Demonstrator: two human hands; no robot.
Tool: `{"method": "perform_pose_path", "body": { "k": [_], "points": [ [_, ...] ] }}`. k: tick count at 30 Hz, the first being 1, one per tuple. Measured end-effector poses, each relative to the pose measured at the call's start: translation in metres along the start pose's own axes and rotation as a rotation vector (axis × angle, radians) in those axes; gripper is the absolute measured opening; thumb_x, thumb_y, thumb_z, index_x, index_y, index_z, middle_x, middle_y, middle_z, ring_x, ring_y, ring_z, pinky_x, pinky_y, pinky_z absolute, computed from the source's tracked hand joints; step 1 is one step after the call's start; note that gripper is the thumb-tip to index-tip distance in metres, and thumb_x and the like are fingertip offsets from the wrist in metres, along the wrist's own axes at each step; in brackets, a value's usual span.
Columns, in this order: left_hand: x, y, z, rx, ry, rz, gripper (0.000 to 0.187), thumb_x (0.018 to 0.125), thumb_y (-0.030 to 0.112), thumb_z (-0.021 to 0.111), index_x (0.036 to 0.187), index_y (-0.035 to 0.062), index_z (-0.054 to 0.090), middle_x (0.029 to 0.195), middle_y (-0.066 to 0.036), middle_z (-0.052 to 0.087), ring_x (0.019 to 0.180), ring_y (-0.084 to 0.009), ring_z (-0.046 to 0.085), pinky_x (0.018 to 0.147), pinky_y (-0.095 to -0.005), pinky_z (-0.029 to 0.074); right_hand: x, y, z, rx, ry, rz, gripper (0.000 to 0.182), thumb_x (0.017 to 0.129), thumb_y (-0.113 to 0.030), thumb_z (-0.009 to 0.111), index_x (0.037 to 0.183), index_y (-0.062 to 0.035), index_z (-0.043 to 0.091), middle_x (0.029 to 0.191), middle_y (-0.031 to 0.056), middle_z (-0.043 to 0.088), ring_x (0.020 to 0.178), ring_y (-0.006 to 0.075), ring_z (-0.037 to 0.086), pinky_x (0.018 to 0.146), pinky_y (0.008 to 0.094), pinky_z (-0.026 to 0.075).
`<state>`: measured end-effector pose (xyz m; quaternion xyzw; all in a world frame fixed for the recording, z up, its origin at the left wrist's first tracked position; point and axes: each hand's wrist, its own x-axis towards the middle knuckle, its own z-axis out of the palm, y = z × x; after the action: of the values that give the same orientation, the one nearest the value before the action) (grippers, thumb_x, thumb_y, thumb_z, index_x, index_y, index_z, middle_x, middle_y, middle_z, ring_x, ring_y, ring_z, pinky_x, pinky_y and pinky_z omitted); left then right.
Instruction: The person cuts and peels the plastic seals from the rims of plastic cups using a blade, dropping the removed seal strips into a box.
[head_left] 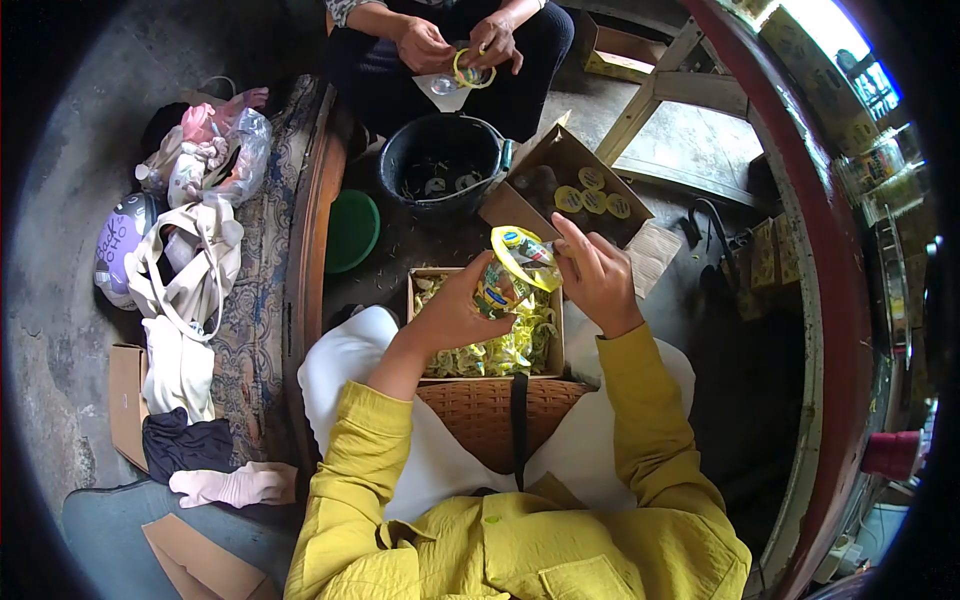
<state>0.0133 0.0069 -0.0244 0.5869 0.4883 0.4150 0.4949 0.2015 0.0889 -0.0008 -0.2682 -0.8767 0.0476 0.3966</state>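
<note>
My left hand [452, 318] is wrapped around a clear plastic cup [505, 290] with a colourful printed wall, held tilted above a box. A bright yellow ring [497, 245] runs around the cup's mouth. On the cup's right side, my right hand [598, 275] pinches the rim, its index finger raised; the thumb's exact grip is partly hidden. Directly below lies a cardboard box [412, 300] filled with yellow-green strips and wrappers [530, 345].
Opposite me, a person's hands [455, 45] hold another yellow-rimmed cup [473, 68]. Between us stand a black bucket [440, 135] and a carton [625, 180] of yellow-lidded cups. A green lid [352, 232] is at left; bags [185, 260] lie beyond a wooden edge [312, 220].
</note>
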Motion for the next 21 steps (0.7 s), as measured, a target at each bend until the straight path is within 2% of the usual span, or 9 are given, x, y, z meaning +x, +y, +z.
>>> {"method": "perform_pose_path", "body": {
  "k": [2, 5, 11, 14, 17, 19, 20, 21],
  "points": [
    [0.000, 0.000, -0.002, -0.045, -0.031, -0.024, 0.067, 0.064, 0.013, 0.070, 0.123, 0.0022, 0.040, 0.099, -0.009, 0.057, 0.088, -0.0149, 0.054, 0.080, -0.0281, 0.043, 0.001, -0.001, 0.000, 0.001, 0.009, -0.012, 0.049, 0.070, 0.005, 0.060, 0.117, -0.0040, 0.053, 0.077, 0.0094, 0.061, 0.060, 0.0207, 0.057, 0.053, 0.0313, 0.048],
    [-0.003, -0.008, 0.003, 0.013, -0.031, 0.073, 0.061, 0.065, 0.008, 0.072, 0.119, 0.0041, 0.043, 0.099, -0.003, 0.057, 0.090, -0.0091, 0.054, 0.080, -0.0259, 0.044, 0.003, -0.002, 0.000, 0.007, 0.025, -0.017, 0.047, 0.070, 0.005, 0.060, 0.116, -0.0041, 0.053, 0.078, 0.0092, 0.062, 0.059, 0.0207, 0.057, 0.052, 0.0310, 0.048],
    [-0.007, 0.007, -0.003, -0.215, -0.204, -0.270, 0.063, 0.065, 0.005, 0.073, 0.120, 0.0048, 0.042, 0.101, -0.002, 0.057, 0.091, -0.0099, 0.054, 0.082, -0.0266, 0.043, 0.003, -0.004, -0.002, 0.031, 0.030, -0.012, 0.046, 0.070, 0.002, 0.063, 0.115, -0.0044, 0.055, 0.077, 0.0082, 0.061, 0.059, 0.0202, 0.057, 0.052, 0.0309, 0.048],
    [-0.008, 0.001, -0.002, -0.338, -0.224, -0.262, 0.064, 0.065, 0.011, 0.072, 0.121, 0.0025, 0.042, 0.105, -0.006, 0.054, 0.096, -0.0116, 0.050, 0.084, -0.0267, 0.041, 0.003, -0.005, -0.004, 0.016, 0.036, -0.020, 0.041, 0.069, 0.002, 0.063, 0.109, -0.0045, 0.057, 0.075, 0.0068, 0.061, 0.059, 0.0195, 0.057, 0.052, 0.0301, 0.048],
    [-0.003, 0.004, -0.003, -0.191, -0.156, -0.096, 0.062, 0.065, 0.009, 0.072, 0.119, 0.0034, 0.043, 0.105, -0.005, 0.054, 0.097, -0.0121, 0.050, 0.086, -0.0273, 0.040, 0.007, -0.005, -0.009, -0.031, 0.051, -0.078, 0.032, 0.065, 0.003, 0.063, 0.096, -0.0042, 0.059, 0.073, 0.0054, 0.059, 0.062, 0.0188, 0.057, 0.053, 0.0290, 0.048],
    [0.001, -0.006, -0.004, -0.087, -0.092, 0.100, 0.062, 0.065, 0.009, 0.072, 0.119, 0.0037, 0.042, 0.106, -0.005, 0.053, 0.099, -0.0128, 0.049, 0.087, -0.0278, 0.039, 0.009, 0.000, -0.013, -0.065, 0.058, -0.161, 0.027, 0.061, 0.004, 0.062, 0.086, -0.0041, 0.059, 0.073, 0.0045, 0.059, 0.064, 0.0185, 0.057, 0.055, 0.0285, 0.048],
    [0.003, -0.010, -0.005, -0.035, -0.060, 0.197, 0.062, 0.065, 0.008, 0.072, 0.119, 0.0038, 0.042, 0.106, -0.005, 0.053, 0.100, -0.0131, 0.049, 0.088, -0.0281, 0.039, 0.008, 0.003, -0.012, -0.079, 0.062, -0.167, 0.021, 0.056, 0.002, 0.062, 0.076, -0.0039, 0.058, 0.073, 0.0041, 0.058, 0.067, 0.0184, 0.057, 0.057, 0.0290, 0.049],
    [0.004, -0.005, -0.006, -0.024, -0.032, 0.187, 0.062, 0.065, 0.008, 0.072, 0.119, 0.0040, 0.041, 0.107, -0.006, 0.053, 0.101, -0.0143, 0.049, 0.088, -0.0288, 0.039, 0.008, 0.004, -0.012, -0.085, 0.076, -0.165, 0.021, 0.056, 0.002, 0.062, 0.076, -0.0040, 0.059, 0.074, 0.0039, 0.058, 0.067, 0.0185, 0.057, 0.057, 0.0290, 0.049]
  ]
}}
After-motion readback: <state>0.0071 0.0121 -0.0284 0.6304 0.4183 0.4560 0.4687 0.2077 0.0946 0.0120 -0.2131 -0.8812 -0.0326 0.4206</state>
